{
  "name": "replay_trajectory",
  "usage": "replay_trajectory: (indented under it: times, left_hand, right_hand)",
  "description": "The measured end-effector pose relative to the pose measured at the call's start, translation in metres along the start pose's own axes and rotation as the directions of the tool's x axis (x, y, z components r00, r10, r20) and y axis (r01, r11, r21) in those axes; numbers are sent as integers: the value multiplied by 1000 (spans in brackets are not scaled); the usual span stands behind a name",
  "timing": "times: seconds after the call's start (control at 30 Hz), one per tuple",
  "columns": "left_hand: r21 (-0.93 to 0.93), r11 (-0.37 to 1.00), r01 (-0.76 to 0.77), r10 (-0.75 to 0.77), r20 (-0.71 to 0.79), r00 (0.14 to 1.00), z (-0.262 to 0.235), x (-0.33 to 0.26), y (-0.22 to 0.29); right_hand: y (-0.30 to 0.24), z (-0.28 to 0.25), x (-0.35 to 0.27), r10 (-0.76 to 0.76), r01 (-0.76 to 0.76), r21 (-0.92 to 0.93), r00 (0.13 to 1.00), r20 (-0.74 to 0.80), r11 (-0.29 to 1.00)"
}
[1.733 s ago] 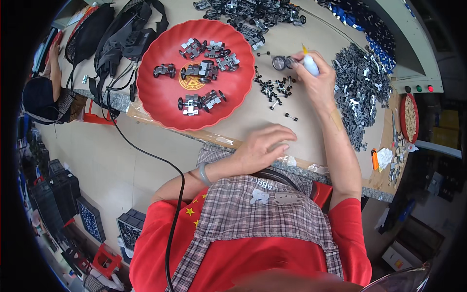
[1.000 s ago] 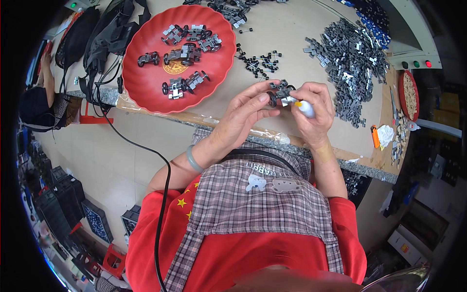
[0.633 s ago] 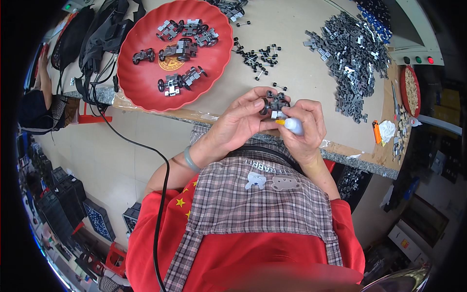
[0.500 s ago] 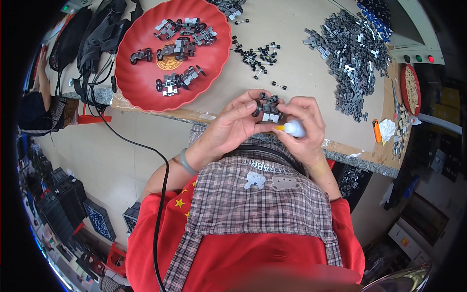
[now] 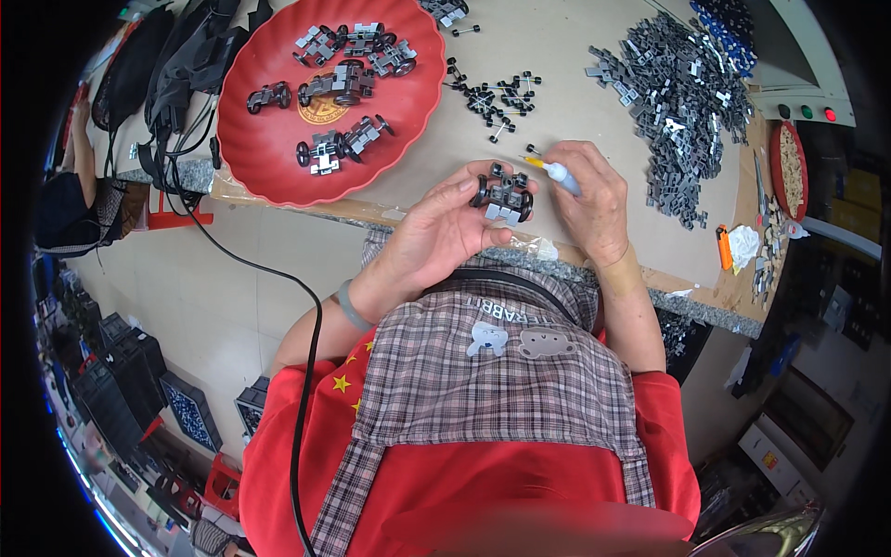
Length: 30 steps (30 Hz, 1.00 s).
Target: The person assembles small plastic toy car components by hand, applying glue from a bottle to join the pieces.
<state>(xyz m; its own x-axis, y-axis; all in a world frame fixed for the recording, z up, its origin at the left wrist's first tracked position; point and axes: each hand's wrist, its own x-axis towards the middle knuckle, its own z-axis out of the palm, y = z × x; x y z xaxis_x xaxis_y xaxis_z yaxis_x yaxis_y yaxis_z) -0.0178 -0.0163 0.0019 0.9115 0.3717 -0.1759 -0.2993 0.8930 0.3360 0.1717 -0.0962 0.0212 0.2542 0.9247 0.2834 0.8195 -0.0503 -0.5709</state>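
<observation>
Between the thumb and fingers of my left hand [image 5: 434, 230] is a dark toy car chassis [image 5: 505, 197] with black wheels and pale grey plates, held over the table's front edge. My right hand [image 5: 596, 206] is closed around a small white squeeze bottle [image 5: 563, 178] with a yellow tip. That tip points left, apart from the chassis and close to a single wheel axle [image 5: 532, 149] on the table. More wheel axles [image 5: 492, 104] lie in a loose heap beyond my hands. Several similar chassis [image 5: 323, 153] rest in a scalloped red tray [image 5: 401, 111] at the left.
A big heap of grey plastic parts [image 5: 682, 121] covers the table's right side. Near the right edge lie an orange lighter [image 5: 723, 248], a crumpled white tissue [image 5: 742, 246] and a red dish [image 5: 789, 172]. A black cable [image 5: 269, 281] hangs down at my left.
My right hand has drawn the bottle away from the chassis, up and toward the lone axle. My left hand still holds the chassis, shifted slightly left.
</observation>
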Motion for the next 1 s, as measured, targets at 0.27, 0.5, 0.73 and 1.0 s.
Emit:
replay_trajectory:
  times: [0.27, 0.5, 0.73, 1.0]
  left_hand:
    - [54, 999, 4, -4, -6, 1000, 2, 0, 0]
    - [140, 990, 13, -10, -20, 1000, 2, -1, -1]
    - [255, 967, -9, 18, -33, 999, 5, -2, -2]
    - [181, 984, -3, 7, -20, 1000, 0, -2, -7]
  right_hand:
    - [-26, -24, 0, -48, 59, 398, 998, -38, 916]
    - [-31, -25, 0, -195, 190, 260, 981, -6, 947]
    - [-35, -28, -3, -239, 229, 185, 970, 34, 956]
    - [-19, -18, -11, -120, 73, 541, 991, 53, 838]
